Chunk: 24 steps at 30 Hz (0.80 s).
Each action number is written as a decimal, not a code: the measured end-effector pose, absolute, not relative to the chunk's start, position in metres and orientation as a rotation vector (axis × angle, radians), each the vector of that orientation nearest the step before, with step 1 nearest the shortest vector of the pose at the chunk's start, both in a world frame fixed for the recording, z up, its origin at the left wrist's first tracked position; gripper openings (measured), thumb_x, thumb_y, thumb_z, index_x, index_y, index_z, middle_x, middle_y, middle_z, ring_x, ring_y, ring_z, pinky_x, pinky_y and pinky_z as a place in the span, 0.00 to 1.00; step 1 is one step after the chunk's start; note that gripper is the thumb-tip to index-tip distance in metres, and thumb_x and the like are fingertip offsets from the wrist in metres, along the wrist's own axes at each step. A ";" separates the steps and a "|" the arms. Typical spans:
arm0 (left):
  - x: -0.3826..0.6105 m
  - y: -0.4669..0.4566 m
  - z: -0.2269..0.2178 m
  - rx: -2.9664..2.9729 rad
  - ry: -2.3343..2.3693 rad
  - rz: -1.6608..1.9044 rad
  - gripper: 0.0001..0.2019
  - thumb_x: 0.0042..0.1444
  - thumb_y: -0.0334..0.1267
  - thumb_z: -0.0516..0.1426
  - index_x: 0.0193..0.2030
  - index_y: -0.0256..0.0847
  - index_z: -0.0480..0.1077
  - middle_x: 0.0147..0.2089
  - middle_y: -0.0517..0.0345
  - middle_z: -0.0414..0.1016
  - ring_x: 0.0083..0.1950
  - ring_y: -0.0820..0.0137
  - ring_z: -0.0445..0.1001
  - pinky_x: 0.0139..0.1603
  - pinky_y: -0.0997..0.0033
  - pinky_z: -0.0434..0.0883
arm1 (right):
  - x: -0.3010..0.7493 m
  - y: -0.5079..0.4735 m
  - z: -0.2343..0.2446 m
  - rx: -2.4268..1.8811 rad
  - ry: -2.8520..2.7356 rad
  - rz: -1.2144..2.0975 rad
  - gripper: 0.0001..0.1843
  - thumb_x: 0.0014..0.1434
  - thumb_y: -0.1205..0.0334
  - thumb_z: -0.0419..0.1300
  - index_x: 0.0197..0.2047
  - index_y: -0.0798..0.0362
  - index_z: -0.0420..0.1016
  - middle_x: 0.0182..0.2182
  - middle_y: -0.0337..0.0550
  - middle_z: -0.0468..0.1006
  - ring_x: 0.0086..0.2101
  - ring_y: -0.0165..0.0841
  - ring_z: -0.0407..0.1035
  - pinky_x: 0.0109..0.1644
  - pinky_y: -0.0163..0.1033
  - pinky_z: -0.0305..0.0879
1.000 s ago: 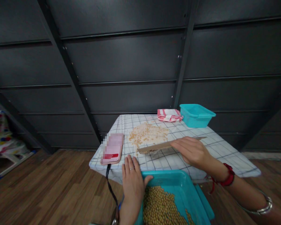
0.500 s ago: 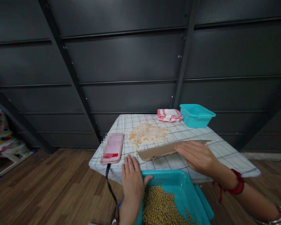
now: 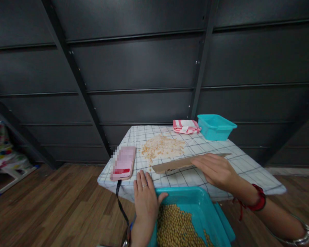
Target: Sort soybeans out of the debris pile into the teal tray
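- Head view: a cardboard strip stands on its long edge across the worktop, tilted a little, its lower edge on the checked cloth.
- The right hand covers the strip's right half, its fingers curled over the top edge and gripping it.
- Just behind the strip lies a loose heap of pale husks, spread on the cloth.
- In front of the strip, at the worktop's near edge, is a teal tray holding tan beans.
- The left hand clasps the tray's left corner, with fingers laid outside the rim and the thumb hooked inside.
- Left of the strip lies a pink phone, and a black strap hangs off the worktop's edge.
- Well behind the strip, at the far edge, a folded red-and-white cloth touches a small teal tub.
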State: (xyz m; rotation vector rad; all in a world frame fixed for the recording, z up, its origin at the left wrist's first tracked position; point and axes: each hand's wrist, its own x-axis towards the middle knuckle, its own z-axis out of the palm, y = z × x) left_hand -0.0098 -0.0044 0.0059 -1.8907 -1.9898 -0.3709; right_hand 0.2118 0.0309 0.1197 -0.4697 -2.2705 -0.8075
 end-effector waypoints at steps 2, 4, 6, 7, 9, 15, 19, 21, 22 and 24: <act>-0.010 -0.004 0.005 -1.886 -1.973 -0.375 0.43 0.41 0.62 0.50 0.55 0.24 0.58 0.58 0.29 0.58 0.59 0.49 0.56 0.56 0.51 0.58 | 0.214 0.030 0.119 -0.475 -2.266 -0.809 0.19 0.51 0.80 0.45 0.43 0.56 0.67 0.32 0.44 0.77 0.34 0.31 0.70 0.37 0.39 0.68; -0.010 -0.005 0.005 -1.881 -1.968 -0.376 0.43 0.41 0.62 0.49 0.55 0.25 0.58 0.58 0.28 0.58 0.59 0.49 0.56 0.56 0.50 0.58 | 0.216 0.029 0.117 -0.484 -2.265 -0.801 0.20 0.51 0.80 0.45 0.43 0.55 0.67 0.32 0.43 0.77 0.34 0.31 0.70 0.37 0.39 0.68; -0.010 -0.005 0.005 -1.881 -1.971 -0.364 0.43 0.42 0.63 0.49 0.55 0.25 0.58 0.58 0.28 0.57 0.59 0.49 0.56 0.56 0.50 0.58 | 0.218 0.028 0.116 -0.486 -2.266 -0.796 0.20 0.50 0.80 0.45 0.42 0.56 0.68 0.32 0.43 0.77 0.34 0.31 0.70 0.37 0.39 0.68; -0.010 -0.005 0.005 -1.882 -1.972 -0.359 0.43 0.41 0.63 0.49 0.55 0.25 0.58 0.58 0.29 0.58 0.59 0.49 0.56 0.56 0.51 0.59 | 0.218 0.028 0.115 -0.485 -2.266 -0.797 0.20 0.50 0.81 0.45 0.42 0.56 0.68 0.32 0.44 0.77 0.35 0.31 0.70 0.37 0.39 0.68; -0.010 -0.004 0.004 -1.887 -1.970 -0.360 0.44 0.41 0.62 0.50 0.55 0.24 0.57 0.58 0.28 0.57 0.60 0.49 0.56 0.56 0.52 0.59 | 0.219 0.026 0.114 -0.484 -2.267 -0.795 0.20 0.49 0.81 0.45 0.42 0.56 0.68 0.33 0.44 0.77 0.35 0.31 0.70 0.38 0.39 0.68; -0.012 -0.003 -0.001 -1.870 -1.954 -0.394 0.43 0.42 0.63 0.48 0.56 0.27 0.57 0.59 0.30 0.57 0.60 0.50 0.55 0.56 0.49 0.58 | 0.217 0.017 0.124 -0.485 -2.272 -0.776 0.24 0.48 0.80 0.44 0.44 0.54 0.69 0.31 0.41 0.78 0.33 0.29 0.71 0.37 0.36 0.68; -0.010 -0.003 0.000 -1.880 -1.973 -0.397 0.43 0.41 0.62 0.50 0.56 0.25 0.56 0.59 0.28 0.56 0.60 0.49 0.55 0.56 0.48 0.57 | 0.218 0.016 0.129 -0.499 -2.254 -0.762 0.22 0.49 0.80 0.44 0.41 0.54 0.69 0.30 0.40 0.77 0.31 0.28 0.70 0.35 0.35 0.68; -0.010 -0.003 0.002 -1.888 -1.988 -0.394 0.44 0.41 0.61 0.51 0.56 0.24 0.57 0.59 0.27 0.56 0.60 0.48 0.55 0.57 0.49 0.57 | 0.218 0.018 0.129 -0.503 -2.238 -0.771 0.20 0.49 0.79 0.45 0.41 0.54 0.69 0.30 0.42 0.77 0.32 0.29 0.70 0.36 0.36 0.68; -0.009 -0.003 0.003 -1.888 -1.994 -0.398 0.44 0.41 0.61 0.51 0.55 0.23 0.57 0.58 0.27 0.57 0.60 0.48 0.55 0.57 0.49 0.57 | 0.217 0.020 0.128 -0.504 -2.232 -0.775 0.20 0.50 0.80 0.45 0.41 0.55 0.68 0.30 0.42 0.77 0.32 0.30 0.70 0.36 0.37 0.68; -0.009 -0.003 0.003 -1.889 -1.995 -0.411 0.43 0.41 0.62 0.50 0.56 0.24 0.57 0.58 0.27 0.57 0.60 0.48 0.55 0.57 0.48 0.56 | 0.215 0.024 0.126 -0.501 -2.233 -0.775 0.19 0.50 0.80 0.45 0.41 0.55 0.68 0.31 0.43 0.77 0.32 0.30 0.70 0.36 0.37 0.68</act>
